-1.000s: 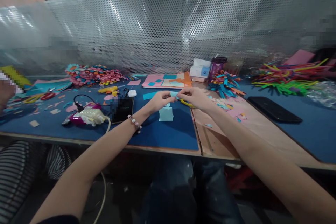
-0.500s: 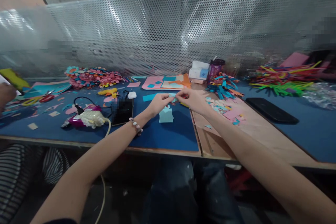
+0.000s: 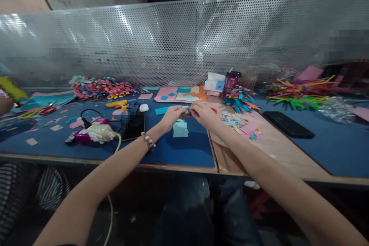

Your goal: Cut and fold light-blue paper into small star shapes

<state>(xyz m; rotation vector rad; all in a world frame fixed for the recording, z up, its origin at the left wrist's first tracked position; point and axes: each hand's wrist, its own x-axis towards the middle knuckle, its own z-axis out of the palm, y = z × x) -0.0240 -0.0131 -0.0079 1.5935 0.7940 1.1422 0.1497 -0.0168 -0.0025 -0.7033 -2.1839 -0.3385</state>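
Observation:
My left hand [image 3: 173, 118] and my right hand [image 3: 202, 114] meet over the blue mat [image 3: 184, 153], their fingertips pinched on a small piece of light blue paper [image 3: 186, 110]. Fingers cover most of that piece, so its shape is hard to make out. Just below them on the mat lies a light blue paper square [image 3: 180, 129]. A brighter blue paper strip [image 3: 163, 110] sits left of my left hand. Part of a red-handled tool [image 3: 213, 110] shows beside my right hand.
Behind the hands are coloured paper sheets [image 3: 180, 95]. To the left lie a yellow glue gun [image 3: 117, 104], a black phone [image 3: 134, 126] and a power strip [image 3: 96, 131] with its cord. Paper scraps [image 3: 242, 123] and a dark phone [image 3: 288, 124] lie right. Another person's hand [image 3: 5, 104] shows far left.
My right hand has drawn in closer to my left, its fingers now curled near the small paper piece. The camera view has shifted slightly.

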